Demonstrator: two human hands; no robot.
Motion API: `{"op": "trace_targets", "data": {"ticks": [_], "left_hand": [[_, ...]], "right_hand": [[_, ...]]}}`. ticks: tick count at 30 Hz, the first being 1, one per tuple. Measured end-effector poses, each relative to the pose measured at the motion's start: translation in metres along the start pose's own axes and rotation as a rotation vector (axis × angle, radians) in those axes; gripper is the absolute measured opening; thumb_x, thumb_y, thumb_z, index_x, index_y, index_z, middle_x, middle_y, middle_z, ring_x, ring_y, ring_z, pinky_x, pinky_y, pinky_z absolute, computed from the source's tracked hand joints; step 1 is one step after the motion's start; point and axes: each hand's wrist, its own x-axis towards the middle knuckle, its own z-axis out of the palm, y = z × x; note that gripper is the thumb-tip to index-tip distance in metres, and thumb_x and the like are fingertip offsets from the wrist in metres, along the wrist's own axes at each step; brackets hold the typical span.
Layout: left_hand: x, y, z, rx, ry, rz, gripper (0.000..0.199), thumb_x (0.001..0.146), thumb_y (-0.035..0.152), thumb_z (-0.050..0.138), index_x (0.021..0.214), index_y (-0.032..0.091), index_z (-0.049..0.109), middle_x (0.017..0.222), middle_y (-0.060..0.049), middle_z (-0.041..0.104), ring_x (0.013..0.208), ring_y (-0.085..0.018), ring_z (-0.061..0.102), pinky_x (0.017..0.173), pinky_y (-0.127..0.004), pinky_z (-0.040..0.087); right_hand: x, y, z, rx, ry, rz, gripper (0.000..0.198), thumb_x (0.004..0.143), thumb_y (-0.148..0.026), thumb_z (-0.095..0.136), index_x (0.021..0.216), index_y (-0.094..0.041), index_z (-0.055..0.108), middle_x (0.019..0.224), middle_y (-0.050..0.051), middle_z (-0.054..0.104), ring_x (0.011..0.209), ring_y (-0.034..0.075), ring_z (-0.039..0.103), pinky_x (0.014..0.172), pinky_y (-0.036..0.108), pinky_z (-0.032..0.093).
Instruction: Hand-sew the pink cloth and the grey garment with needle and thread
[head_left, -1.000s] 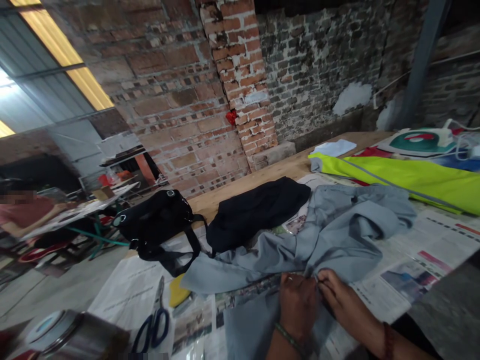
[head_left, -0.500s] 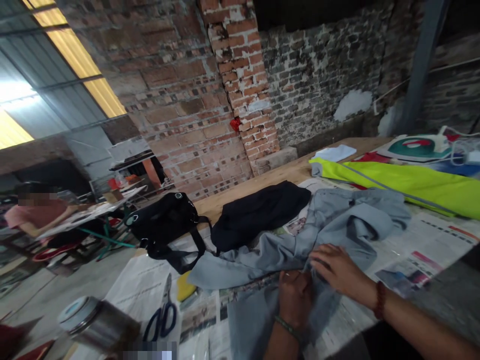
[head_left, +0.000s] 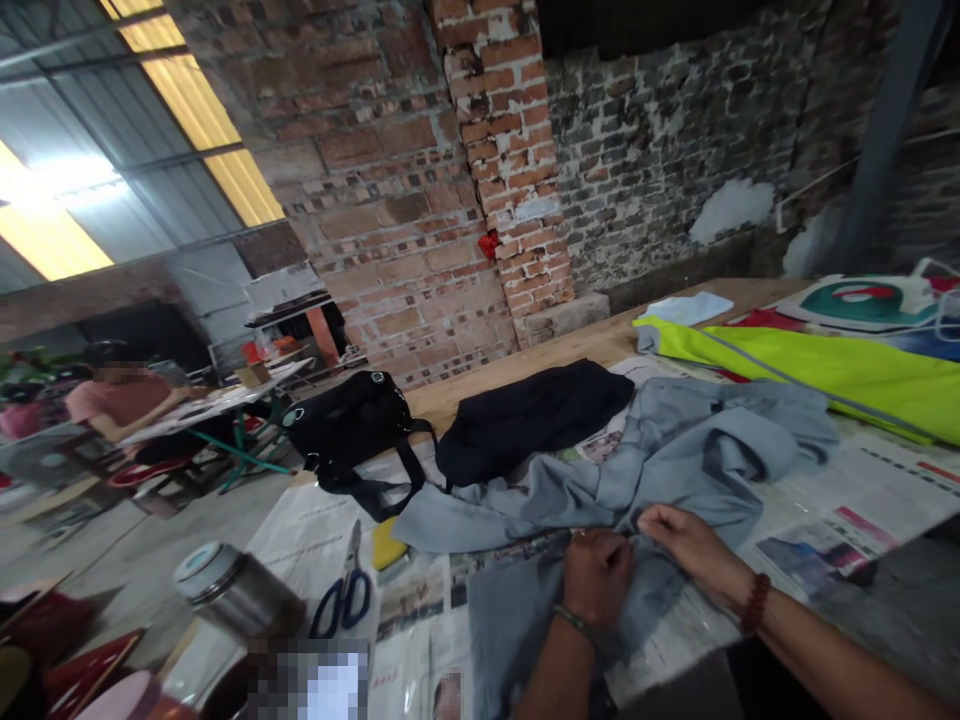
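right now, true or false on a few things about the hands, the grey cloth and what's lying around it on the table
1. Both hands rest on the grey garment. True: left hand and right hand meet on it.
2. The scissors have red handles. False: the handles are blue.
3. A black bag sits left of the black folded cloth. True.
4. The iron stands on the grey garment. False: it lies beyond the yellow-green fabric.

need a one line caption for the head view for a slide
Both hands, left hand and right hand, pinch grey cloth on a newspaper-covered table, scissors nearby.
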Motion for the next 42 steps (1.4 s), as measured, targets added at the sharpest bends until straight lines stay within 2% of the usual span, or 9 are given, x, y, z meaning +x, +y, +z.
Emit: {"op": "trace_targets", "data": {"ticks": [7, 12, 14, 17, 22, 27, 32, 38, 42], "left_hand": [[0.000, -0.001, 0.003, 0.006, -0.013, -0.034, 0.021, 0.062, 0.001, 0.052, 0.054, 0.018, 0.060, 0.059, 0.002, 0.062, 0.059, -0.011, 0.056, 0.059, -0.019, 0.041], [0.000, -0.001, 0.004, 0.008, -0.047, -0.018, 0.020, 0.062, 0.001, 0.052, 0.056, 0.019, 0.060, 0.060, 0.002, 0.062, 0.063, -0.012, 0.056, 0.062, -0.020, 0.041], [0.000, -0.002, 0.004, 0.002, -0.054, 0.003, 0.021, 0.062, 0.000, 0.052, 0.057, 0.018, 0.061, 0.060, 0.001, 0.062, 0.063, -0.011, 0.056, 0.062, -0.019, 0.041], [0.000, -0.002, 0.005, 0.000, -0.057, 0.005, 0.021, 0.062, 0.000, 0.051, 0.055, 0.018, 0.060, 0.059, 0.001, 0.061, 0.062, -0.011, 0.056, 0.062, -0.020, 0.041], [0.000, 0.000, 0.002, -0.051, -0.038, -0.033, 0.022, 0.063, 0.000, 0.051, 0.056, 0.018, 0.061, 0.057, 0.002, 0.061, 0.061, -0.011, 0.055, 0.062, -0.021, 0.041], [0.001, 0.000, -0.002, -0.202, -0.029, -0.143, 0.023, 0.064, 0.001, 0.051, 0.060, 0.018, 0.065, 0.058, 0.004, 0.061, 0.059, -0.011, 0.054, 0.059, -0.020, 0.041], [0.005, -0.001, -0.005, -0.260, -0.059, -0.252, 0.019, 0.066, 0.005, 0.054, 0.056, 0.017, 0.064, 0.052, 0.006, 0.055, 0.054, -0.009, 0.049, 0.056, -0.019, 0.040], [0.005, -0.002, -0.007, -0.291, -0.066, -0.236, 0.021, 0.065, 0.002, 0.052, 0.057, 0.017, 0.065, 0.052, 0.006, 0.055, 0.055, -0.009, 0.048, 0.057, -0.019, 0.040], [0.000, -0.003, -0.004, -0.307, -0.089, -0.208, 0.022, 0.061, 0.000, 0.053, 0.058, 0.017, 0.067, 0.055, 0.005, 0.060, 0.055, -0.010, 0.051, 0.058, -0.019, 0.042]], "right_hand": [[0.003, -0.005, -0.002, 0.037, 0.003, -0.012, 0.036, 0.069, -0.050, 0.052, 0.061, -0.016, 0.057, 0.064, 0.003, 0.059, 0.066, 0.014, 0.052, 0.065, 0.025, 0.040], [-0.003, -0.006, 0.000, 0.114, -0.120, -0.001, 0.027, 0.068, -0.042, 0.060, 0.067, -0.015, 0.057, 0.064, 0.000, 0.059, 0.063, 0.012, 0.052, 0.063, 0.024, 0.039], [-0.004, -0.007, 0.000, 0.170, -0.158, 0.041, 0.025, 0.064, -0.037, 0.064, 0.075, -0.015, 0.058, 0.064, -0.001, 0.060, 0.063, 0.012, 0.054, 0.062, 0.024, 0.039], [-0.004, -0.007, -0.002, 0.188, -0.182, 0.124, 0.036, 0.061, -0.035, 0.066, 0.090, -0.014, 0.061, 0.068, 0.001, 0.063, 0.067, 0.014, 0.057, 0.067, 0.026, 0.041], [-0.007, -0.004, -0.004, 0.071, -0.223, 0.031, 0.031, 0.066, -0.043, 0.062, 0.075, -0.014, 0.066, 0.074, 0.004, 0.066, 0.072, 0.016, 0.058, 0.070, 0.026, 0.042], [-0.004, -0.001, 0.005, 0.043, -0.026, -0.007, 0.034, 0.068, -0.049, 0.056, 0.063, -0.016, 0.060, 0.063, 0.001, 0.062, 0.066, 0.015, 0.056, 0.062, 0.024, 0.042], [0.003, -0.005, 0.017, 0.097, 0.125, 0.029, 0.030, 0.068, -0.045, 0.053, 0.060, -0.016, 0.059, 0.063, 0.004, 0.064, 0.065, 0.016, 0.057, 0.066, 0.027, 0.043], [0.006, -0.004, 0.021, 0.157, 0.188, 0.057, 0.028, 0.066, -0.042, 0.055, 0.055, -0.016, 0.056, 0.060, 0.005, 0.063, 0.063, 0.015, 0.057, 0.068, 0.028, 0.043], [0.008, -0.004, 0.014, 0.195, 0.149, 0.083, 0.029, 0.062, -0.044, 0.059, 0.060, -0.016, 0.060, 0.058, 0.005, 0.063, 0.058, 0.016, 0.058, 0.063, 0.030, 0.045]]}}
